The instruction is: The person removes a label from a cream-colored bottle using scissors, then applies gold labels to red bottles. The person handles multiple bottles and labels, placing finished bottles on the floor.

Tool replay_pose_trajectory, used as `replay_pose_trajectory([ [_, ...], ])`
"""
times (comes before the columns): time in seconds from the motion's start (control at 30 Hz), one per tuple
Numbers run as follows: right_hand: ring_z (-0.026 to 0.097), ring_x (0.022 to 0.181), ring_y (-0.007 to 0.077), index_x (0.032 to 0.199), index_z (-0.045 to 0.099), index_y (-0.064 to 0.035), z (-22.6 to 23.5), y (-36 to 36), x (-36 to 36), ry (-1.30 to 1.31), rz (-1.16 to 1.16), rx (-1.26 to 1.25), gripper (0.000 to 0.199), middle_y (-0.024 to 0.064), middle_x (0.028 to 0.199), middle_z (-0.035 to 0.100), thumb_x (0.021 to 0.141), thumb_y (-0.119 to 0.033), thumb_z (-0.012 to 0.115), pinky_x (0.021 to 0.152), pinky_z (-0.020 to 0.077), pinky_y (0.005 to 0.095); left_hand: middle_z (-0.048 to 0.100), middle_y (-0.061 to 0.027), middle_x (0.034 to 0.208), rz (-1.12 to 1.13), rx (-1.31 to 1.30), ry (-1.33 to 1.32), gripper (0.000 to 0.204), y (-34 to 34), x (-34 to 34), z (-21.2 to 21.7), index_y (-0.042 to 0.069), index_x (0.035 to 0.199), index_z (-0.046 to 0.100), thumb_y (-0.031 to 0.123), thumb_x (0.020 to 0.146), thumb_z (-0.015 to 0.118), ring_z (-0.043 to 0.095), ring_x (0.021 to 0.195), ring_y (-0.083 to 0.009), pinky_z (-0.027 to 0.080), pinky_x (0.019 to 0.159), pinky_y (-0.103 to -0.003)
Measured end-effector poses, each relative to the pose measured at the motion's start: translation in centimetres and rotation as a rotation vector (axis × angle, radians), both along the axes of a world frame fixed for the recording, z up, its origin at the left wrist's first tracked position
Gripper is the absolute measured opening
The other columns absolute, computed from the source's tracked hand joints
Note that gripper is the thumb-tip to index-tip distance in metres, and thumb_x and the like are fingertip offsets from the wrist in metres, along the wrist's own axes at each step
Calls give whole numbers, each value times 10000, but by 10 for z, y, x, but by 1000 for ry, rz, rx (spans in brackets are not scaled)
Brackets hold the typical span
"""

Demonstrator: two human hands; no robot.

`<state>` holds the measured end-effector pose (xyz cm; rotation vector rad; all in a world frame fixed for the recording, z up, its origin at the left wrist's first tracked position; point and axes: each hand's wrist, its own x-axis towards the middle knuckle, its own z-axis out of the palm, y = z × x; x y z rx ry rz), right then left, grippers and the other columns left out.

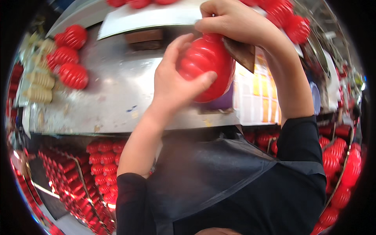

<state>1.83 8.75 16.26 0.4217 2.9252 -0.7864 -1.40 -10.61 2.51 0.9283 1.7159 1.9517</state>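
A glossy red, ribbed, bulb-shaped piece [206, 55] is held up over the metal table. My left hand [174, 76] wraps round its left side, the thumb across its front. At its narrow top, my right hand [225, 19] is closed with the fingers pinched together; whatever is between them is hidden. Below the right wrist a brown flat piece with a pointed corner [243, 55] sticks out, and I cannot tell whether the hand holds it. Under the red piece a purple block [223, 102] partly shows.
Several red ribbed pieces [73, 75] and cream ribbed ones [39, 87] line the left of the metal table [117, 90]. A white board [149, 19] and brown block [143, 36] lie behind. Stacked red pieces [103, 168] fill racks below the front edge. More red pieces [297, 29] sit far right.
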Motion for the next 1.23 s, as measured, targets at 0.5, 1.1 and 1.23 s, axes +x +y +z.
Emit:
replay_pose_trajectory([
  [0.5, 725, 765, 305, 992, 773, -20, -167, 72, 273, 141, -409, 131, 161, 152, 908, 754, 928, -164, 741, 701, 563, 396, 661, -82, 1143, -31, 11, -601, 292, 89, -23, -53, 26, 1254, 569, 237, 1053, 589, 649, 1052, -164, 536, 952, -339],
  [1.1, 728, 737, 164, 961, 786, 43, -165, 19, 312, -3, -538, -429, 151, 115, 858, 789, 909, -97, 766, 692, 576, 309, 645, -94, 1353, -74, 83, -465, 590, 72, -2, -50, 31, 1491, 509, 177, 981, 767, 620, 1221, -172, 499, 1071, -336],
  [1.23, 703, 659, 138, 1023, 813, 3, -123, 61, 231, -72, -626, -879, 215, 68, 803, 770, 975, -194, 740, 678, 564, 230, 611, -96, 1398, -69, 18, -456, 646, 69, 0, -50, 49, 1550, 456, 210, 998, 751, 579, 1277, -167, 468, 1114, -340],
])
